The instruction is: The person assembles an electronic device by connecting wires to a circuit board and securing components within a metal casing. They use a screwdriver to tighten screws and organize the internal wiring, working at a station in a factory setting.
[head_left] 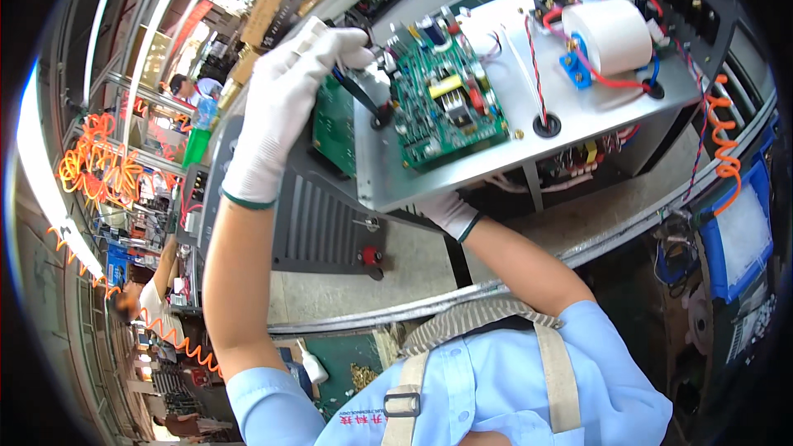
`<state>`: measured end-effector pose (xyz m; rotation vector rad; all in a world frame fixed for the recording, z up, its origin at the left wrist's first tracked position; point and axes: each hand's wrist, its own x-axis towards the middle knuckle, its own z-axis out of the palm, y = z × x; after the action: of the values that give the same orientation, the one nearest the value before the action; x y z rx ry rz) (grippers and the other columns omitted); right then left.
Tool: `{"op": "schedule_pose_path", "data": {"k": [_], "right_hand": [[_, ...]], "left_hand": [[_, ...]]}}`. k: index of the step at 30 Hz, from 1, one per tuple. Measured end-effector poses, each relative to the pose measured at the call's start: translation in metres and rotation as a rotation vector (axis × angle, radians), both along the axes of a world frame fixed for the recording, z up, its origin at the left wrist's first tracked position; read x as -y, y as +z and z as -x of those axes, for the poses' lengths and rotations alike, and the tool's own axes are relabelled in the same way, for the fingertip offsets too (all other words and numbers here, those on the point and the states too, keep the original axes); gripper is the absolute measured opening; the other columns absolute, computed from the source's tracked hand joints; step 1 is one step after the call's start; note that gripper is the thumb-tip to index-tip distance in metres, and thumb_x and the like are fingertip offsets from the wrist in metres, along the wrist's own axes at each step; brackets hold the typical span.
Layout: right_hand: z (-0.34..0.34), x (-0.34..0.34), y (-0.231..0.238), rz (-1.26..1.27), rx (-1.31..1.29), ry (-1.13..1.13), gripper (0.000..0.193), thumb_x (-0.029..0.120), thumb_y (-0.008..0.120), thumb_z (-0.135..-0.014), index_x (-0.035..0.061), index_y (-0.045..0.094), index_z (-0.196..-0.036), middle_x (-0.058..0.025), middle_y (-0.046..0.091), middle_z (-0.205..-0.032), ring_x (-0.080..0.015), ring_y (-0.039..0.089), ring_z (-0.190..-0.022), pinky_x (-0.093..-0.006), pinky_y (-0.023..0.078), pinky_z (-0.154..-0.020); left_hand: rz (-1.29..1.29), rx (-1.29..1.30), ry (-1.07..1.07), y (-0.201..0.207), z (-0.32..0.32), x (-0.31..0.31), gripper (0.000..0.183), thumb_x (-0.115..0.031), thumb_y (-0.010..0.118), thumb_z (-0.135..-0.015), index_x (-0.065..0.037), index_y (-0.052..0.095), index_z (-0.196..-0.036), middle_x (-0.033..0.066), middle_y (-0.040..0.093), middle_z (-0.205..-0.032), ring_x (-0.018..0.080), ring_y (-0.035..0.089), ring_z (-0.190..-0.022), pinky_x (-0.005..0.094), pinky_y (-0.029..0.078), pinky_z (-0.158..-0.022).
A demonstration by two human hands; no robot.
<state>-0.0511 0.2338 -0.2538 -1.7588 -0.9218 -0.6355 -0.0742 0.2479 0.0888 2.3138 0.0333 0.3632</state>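
My left hand [289,83], in a white glove, has its fingers curled round the upper end of a black cable [359,92]. That cable rises from a round grommet in the metal chassis [380,182], beside a green circuit board [450,103] crowded with components. Under the chassis's near edge is my right hand [450,213], also gloved; its fingers are hidden below the metal. A second green board [334,128] shows at the chassis's left side. Farther right on the chassis sits a large white cylinder [610,35] with red and blue wires.
A dark ribbed panel [326,227] with a red terminal [372,256] lies left of the chassis on the bench. An orange coiled hose [723,140] hangs at the right near a blue bin [743,235]. Another person [149,297] is at the far left.
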Motion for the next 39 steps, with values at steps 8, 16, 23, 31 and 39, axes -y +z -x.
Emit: {"op": "schedule_pose_path", "data": {"k": [8,16,23,31,39], "right_hand": [[-0.027,0.002,0.023,0.108,-0.160,0.050,0.024,0.022,0.056,-0.092,0.0066,0.063,-0.108,-0.0123,0.066,-0.094,-0.0387,0.063,-0.087,-0.0490,0.048,-0.082],[-0.060,0.036,0.014,0.192,-0.297,0.066,0.025,0.021,0.056,-0.092,0.0062,0.063,-0.111,-0.0121,0.066,-0.098,-0.0374,0.063,-0.090,-0.0473,0.049,-0.084],[-0.055,0.049,0.014,0.237,-0.319,0.075,0.026,0.020,0.056,-0.093,0.0058,0.062,-0.113,-0.0119,0.066,-0.101,-0.0363,0.063,-0.092,-0.0459,0.049,-0.086],[-0.048,0.042,0.013,0.253,-0.311,0.062,0.027,0.019,0.057,-0.093,0.0054,0.062,-0.116,-0.0117,0.067,-0.105,-0.0349,0.064,-0.095,-0.0443,0.050,-0.088],[-0.050,0.038,0.014,0.282,-0.284,0.026,0.029,0.018,0.057,-0.093,0.0051,0.062,-0.119,-0.0114,0.067,-0.109,-0.0336,0.064,-0.098,-0.0426,0.050,-0.090]], "left_hand": [[-0.826,-0.004,-0.040,0.025,-0.024,-0.008,0.027,-0.024,0.058,-0.095,-0.006,0.071,-0.112,0.0100,0.070,-0.096,0.0220,0.060,-0.094,0.0343,0.045,-0.088],[-0.560,-0.093,0.005,0.011,-0.045,-0.019,0.031,-0.027,0.057,-0.094,-0.002,0.072,-0.104,0.0125,0.067,-0.086,0.0227,0.061,-0.087,0.0337,0.046,-0.082],[-0.590,-0.053,0.006,0.013,-0.042,-0.012,0.032,-0.027,0.057,-0.095,0.001,0.073,-0.092,0.0136,0.067,-0.094,0.0237,0.063,-0.091,0.0325,0.046,-0.084],[-0.335,-0.273,0.006,0.016,-0.048,-0.020,0.031,-0.023,0.058,-0.094,0.005,0.072,-0.095,0.0114,0.071,-0.084,0.0141,0.064,-0.077,0.0258,0.049,-0.074],[0.069,-0.040,0.072,-0.002,-0.029,-0.023,0.033,-0.022,0.053,-0.101,0.008,0.067,-0.107,0.0118,0.073,-0.089,0.0136,0.068,-0.082,0.0264,0.054,-0.079]]}}
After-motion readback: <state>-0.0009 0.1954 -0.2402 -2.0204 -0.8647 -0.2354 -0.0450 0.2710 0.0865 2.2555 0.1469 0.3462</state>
